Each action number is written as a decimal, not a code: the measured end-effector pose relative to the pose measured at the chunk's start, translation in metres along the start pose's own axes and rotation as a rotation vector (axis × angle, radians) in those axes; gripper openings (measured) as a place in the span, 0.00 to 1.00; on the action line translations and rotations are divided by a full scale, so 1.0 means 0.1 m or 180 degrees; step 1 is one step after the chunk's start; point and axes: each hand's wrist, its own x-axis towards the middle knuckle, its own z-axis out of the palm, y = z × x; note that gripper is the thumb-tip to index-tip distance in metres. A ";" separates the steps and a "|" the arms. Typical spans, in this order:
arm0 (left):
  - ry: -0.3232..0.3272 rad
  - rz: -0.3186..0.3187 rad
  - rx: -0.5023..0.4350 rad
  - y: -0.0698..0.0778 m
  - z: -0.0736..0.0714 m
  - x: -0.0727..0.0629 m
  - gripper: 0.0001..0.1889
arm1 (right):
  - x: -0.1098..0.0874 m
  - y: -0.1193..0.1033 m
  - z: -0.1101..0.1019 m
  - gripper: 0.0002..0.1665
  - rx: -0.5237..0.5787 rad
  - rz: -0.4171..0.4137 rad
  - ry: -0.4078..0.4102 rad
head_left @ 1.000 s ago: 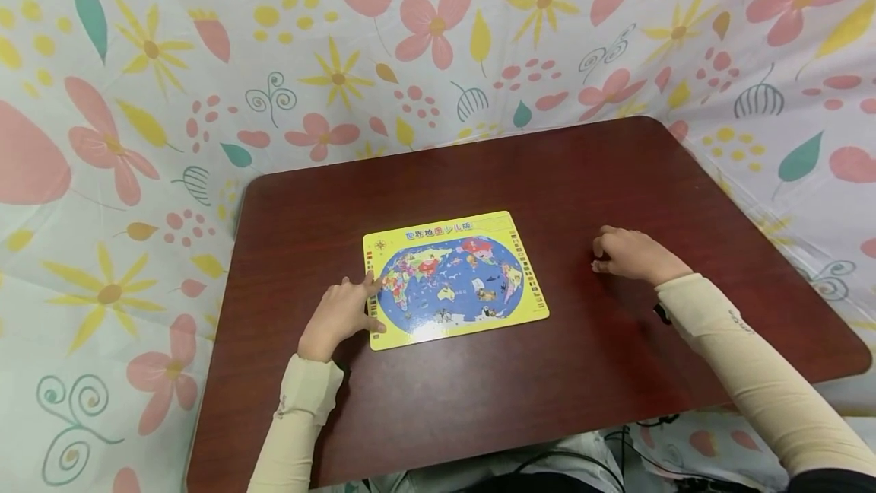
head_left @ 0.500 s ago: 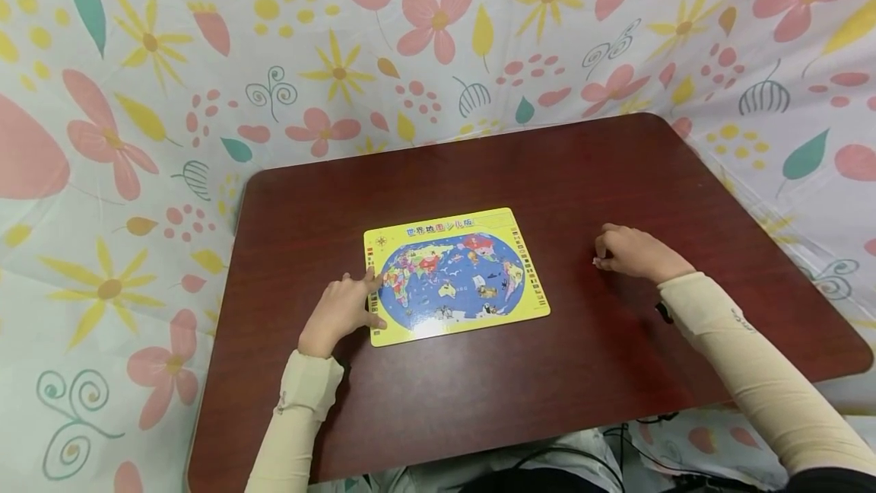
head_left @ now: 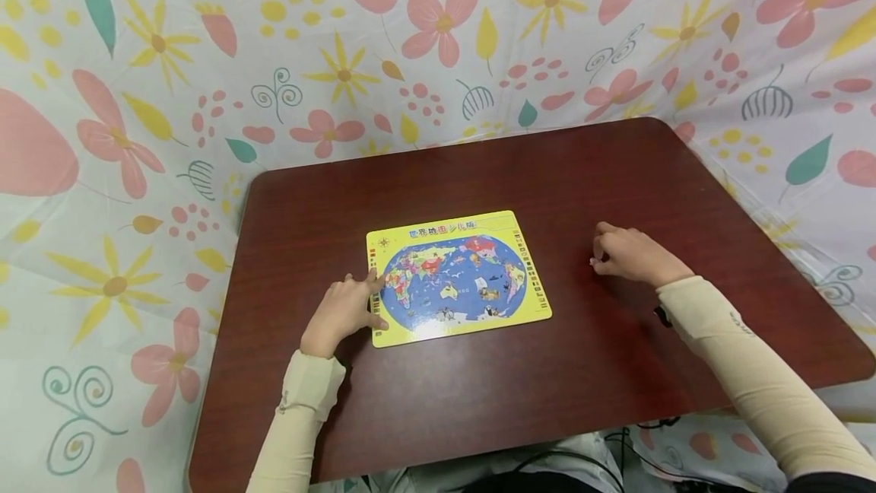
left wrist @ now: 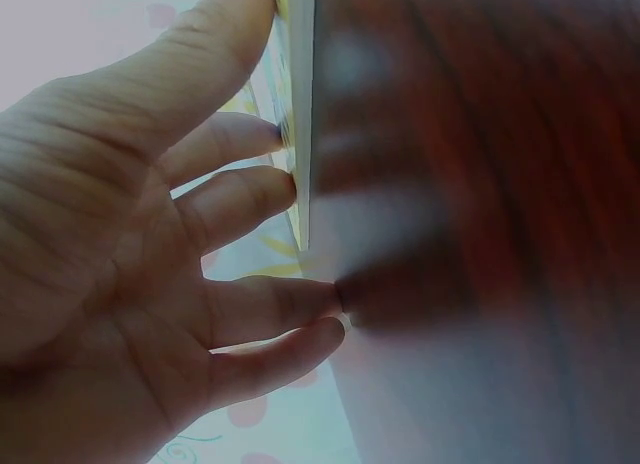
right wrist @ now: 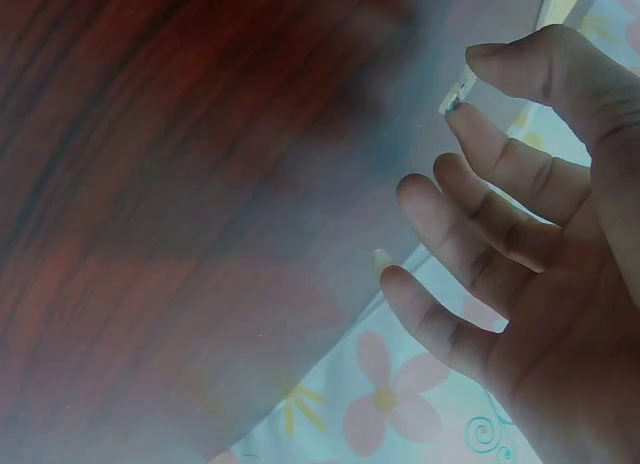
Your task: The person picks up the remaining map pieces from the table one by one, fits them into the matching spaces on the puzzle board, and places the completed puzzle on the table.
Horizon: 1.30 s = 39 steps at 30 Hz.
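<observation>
A yellow-bordered world map board [head_left: 438, 333] with a blue oval map lies flat on the table, its Chinese title along the far side. My left hand [head_left: 340, 310] rests at its left edge, thumb and some fingertips on the border. Seen from the left wrist, the board's thin edge [left wrist: 304, 134] meets the thumb [left wrist: 230, 44] and two fingers, while the other two fingers reach the table beside it. Well to the right of the board, my right hand [head_left: 633, 253] stays low at the tabletop, fingers loosely bent. Nothing shows between its thumb [right wrist: 540, 64] and fingers in the right wrist view.
The dark reddish-brown table [head_left: 479, 394] has rounded corners. A flower-patterned cloth [head_left: 383, 36] hangs behind it and along the sides. Black cables [head_left: 568, 456] run below the table's near edge. Glare lies on the board's lower part.
Both hands and the board keep their places on the table. The head view shifts only slightly.
</observation>
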 end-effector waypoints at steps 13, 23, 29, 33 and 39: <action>0.0049 0.0015 0.0054 0.00 0.02 0.04 0.45 | 0.18 -0.23 -0.03 0.07 0.0009 -0.0263 0.0207; 0.0052 0.0039 0.0050 -0.01 0.05 0.03 0.45 | 0.44 -0.46 0.01 0.09 0.0089 -0.0208 0.0166; 0.0070 0.0019 0.0028 -0.03 0.05 0.02 0.45 | 0.57 -0.61 0.01 0.08 0.0186 -0.0215 0.0167; 0.0096 0.0023 0.0043 -0.03 0.04 0.02 0.45 | 0.65 -0.70 0.05 0.10 0.0224 -0.0271 0.0148; 0.0070 0.0047 0.0052 -0.02 0.04 0.01 0.45 | 0.71 -0.79 0.13 0.08 0.0317 -0.0348 0.0070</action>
